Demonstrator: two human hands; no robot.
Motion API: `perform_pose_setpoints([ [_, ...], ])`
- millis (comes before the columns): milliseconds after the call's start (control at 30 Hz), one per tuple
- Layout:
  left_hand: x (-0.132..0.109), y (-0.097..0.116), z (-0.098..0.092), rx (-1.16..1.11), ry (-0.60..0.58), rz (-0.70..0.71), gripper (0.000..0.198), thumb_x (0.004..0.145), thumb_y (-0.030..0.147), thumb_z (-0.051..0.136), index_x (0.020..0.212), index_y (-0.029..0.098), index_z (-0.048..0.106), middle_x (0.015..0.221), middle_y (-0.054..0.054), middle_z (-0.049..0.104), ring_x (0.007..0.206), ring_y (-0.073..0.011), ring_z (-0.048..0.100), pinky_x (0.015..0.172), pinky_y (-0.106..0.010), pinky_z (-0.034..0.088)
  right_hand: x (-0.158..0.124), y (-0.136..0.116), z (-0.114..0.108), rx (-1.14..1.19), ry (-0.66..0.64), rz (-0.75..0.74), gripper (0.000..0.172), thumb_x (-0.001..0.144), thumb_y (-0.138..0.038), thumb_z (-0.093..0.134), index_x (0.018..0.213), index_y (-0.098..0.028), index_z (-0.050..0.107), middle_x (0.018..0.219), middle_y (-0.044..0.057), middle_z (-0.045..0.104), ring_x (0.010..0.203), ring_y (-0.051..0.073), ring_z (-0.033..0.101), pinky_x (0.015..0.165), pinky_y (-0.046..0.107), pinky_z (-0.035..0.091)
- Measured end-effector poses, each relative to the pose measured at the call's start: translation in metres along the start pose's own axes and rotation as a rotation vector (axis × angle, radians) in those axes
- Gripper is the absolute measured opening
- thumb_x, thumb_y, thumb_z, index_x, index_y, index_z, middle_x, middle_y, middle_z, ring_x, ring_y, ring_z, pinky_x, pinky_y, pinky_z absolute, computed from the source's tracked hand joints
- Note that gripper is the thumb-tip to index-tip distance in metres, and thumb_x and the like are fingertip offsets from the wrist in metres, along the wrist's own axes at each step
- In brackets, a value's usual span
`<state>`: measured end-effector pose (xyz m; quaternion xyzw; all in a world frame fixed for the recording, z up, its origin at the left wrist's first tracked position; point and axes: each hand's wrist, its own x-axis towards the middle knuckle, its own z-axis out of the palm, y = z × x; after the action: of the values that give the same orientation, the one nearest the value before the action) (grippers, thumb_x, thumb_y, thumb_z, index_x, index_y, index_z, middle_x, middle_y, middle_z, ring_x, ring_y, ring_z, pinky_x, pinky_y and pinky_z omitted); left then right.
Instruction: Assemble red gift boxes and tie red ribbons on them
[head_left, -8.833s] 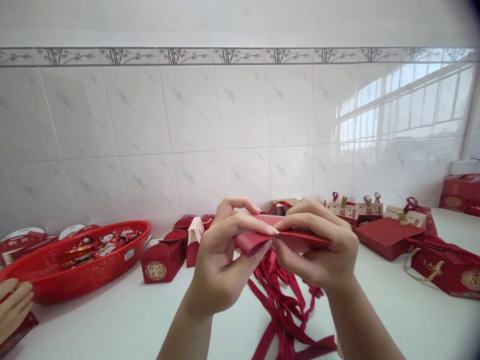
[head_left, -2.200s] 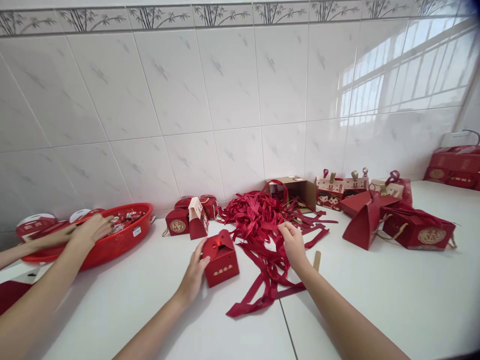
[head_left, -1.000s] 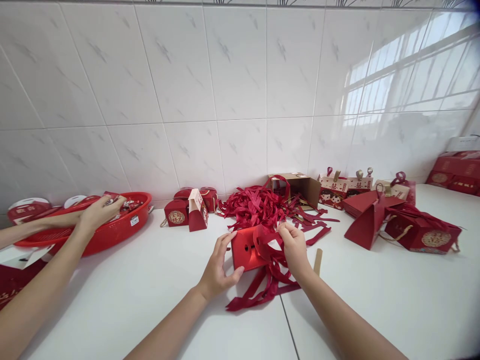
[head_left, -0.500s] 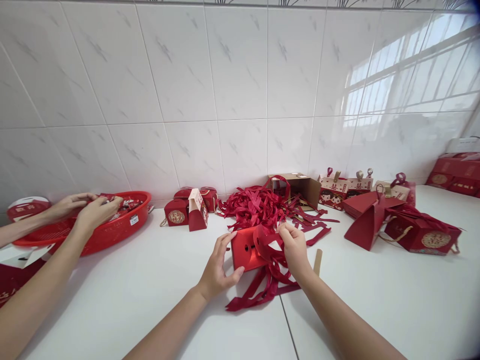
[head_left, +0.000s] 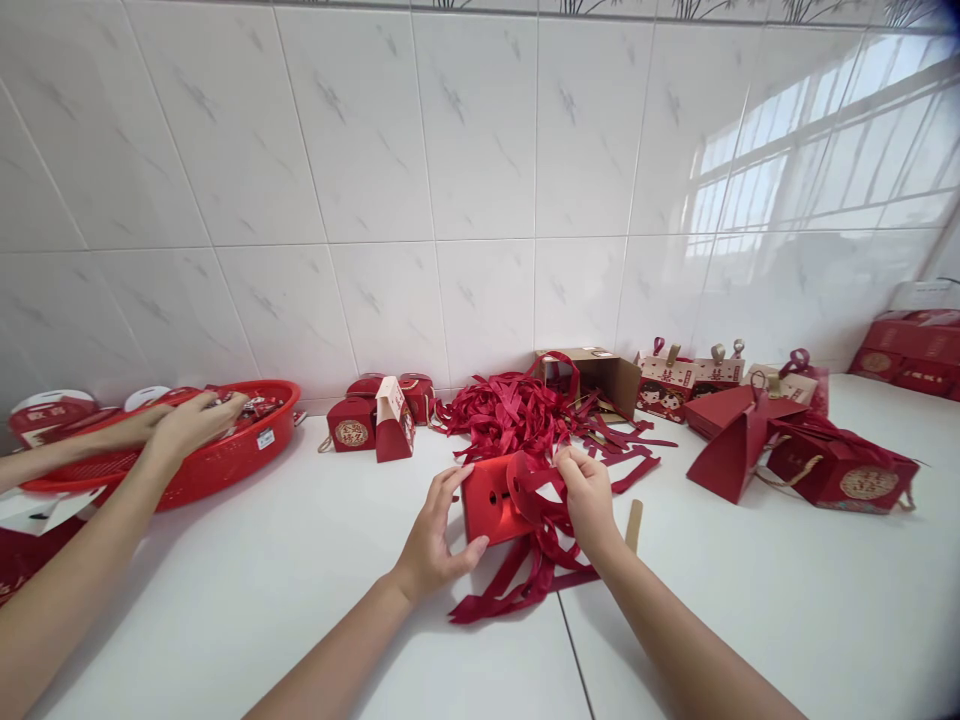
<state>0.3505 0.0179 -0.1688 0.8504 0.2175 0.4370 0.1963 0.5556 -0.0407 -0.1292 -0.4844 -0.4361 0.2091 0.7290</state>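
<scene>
Low over the table, my left hand (head_left: 439, 532) grips the left side of a small red box (head_left: 487, 505), thumb at its lower edge and fingers at its upper edge. Dark holes show in the box's face, and a rounded red flap stands at its right. My right hand (head_left: 586, 497) is closed in a pinch on a red ribbon (head_left: 541, 477) beside that flap; the fingertips partly hide the pinched end. Loose dark-red ribbons (head_left: 499, 597) lie beneath the box, and a bigger ribbon heap (head_left: 506, 410) lies just behind it.
At left, another person's hands (head_left: 184, 425) reach into a red plastic basket (head_left: 225, 465). Small red gift boxes (head_left: 352, 430) stand by the wall. Behind the ribbons lies an open cardboard box (head_left: 619, 380). Several finished-looking boxes (head_left: 847, 475) stand at right, near a tan strip (head_left: 634, 525).
My hands, the red box and the ribbon hold almost the same position. The other person's hands have shifted slightly at the basket.
</scene>
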Motion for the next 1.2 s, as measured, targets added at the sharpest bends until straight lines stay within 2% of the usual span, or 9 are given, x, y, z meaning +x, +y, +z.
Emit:
perform_pose_setpoints([
  [333,-0.0018,-0.0004,0.0006,0.014,0.018,0.023,0.072,0.074,0.03,0.061,0.14,0.027,0.033,0.134,-0.012,0.04,0.126,-0.0332,0.04,0.102,-0.051,0.038,-0.0005,-0.0006,-0.0026,-0.009,0.027,-0.015,0.03,0.073,-0.031,0.048,0.055,-0.023,0.024,0.055,-0.006,0.024,0.054,0.011,0.022,0.05,0.026,0.022],
  [800,-0.0009,-0.0003,0.0003,0.058,0.03,0.042,0.073,0.074,0.033,0.063,0.14,0.028,0.032,0.132,-0.012,0.039,0.123,-0.0327,0.042,0.099,-0.049,0.041,-0.0018,-0.0027,-0.0004,-0.03,0.009,-0.027,0.026,0.068,-0.026,0.048,0.052,-0.023,0.027,0.053,-0.005,0.029,0.055,0.011,0.027,0.052,0.026,0.024],
  [1033,-0.002,0.0023,-0.0007,0.086,0.012,0.033,0.074,0.074,0.034,0.061,0.14,0.027,0.031,0.133,-0.012,0.038,0.124,-0.0326,0.041,0.1,-0.05,0.04,-0.004,-0.0032,0.0031,-0.04,-0.077,-0.02,0.023,0.069,-0.028,0.049,0.053,-0.022,0.034,0.054,-0.004,0.037,0.056,0.012,0.033,0.055,0.026,0.029],
  [1200,-0.0016,0.0004,-0.0001,0.076,0.005,0.04,0.073,0.075,0.037,0.061,0.141,0.029,0.029,0.133,-0.011,0.037,0.124,-0.0315,0.041,0.1,-0.05,0.04,-0.0015,-0.0082,0.0003,-0.049,-0.239,0.044,0.018,0.07,-0.026,0.055,0.062,-0.021,0.04,0.059,-0.005,0.042,0.058,0.012,0.038,0.057,0.025,0.033],
])
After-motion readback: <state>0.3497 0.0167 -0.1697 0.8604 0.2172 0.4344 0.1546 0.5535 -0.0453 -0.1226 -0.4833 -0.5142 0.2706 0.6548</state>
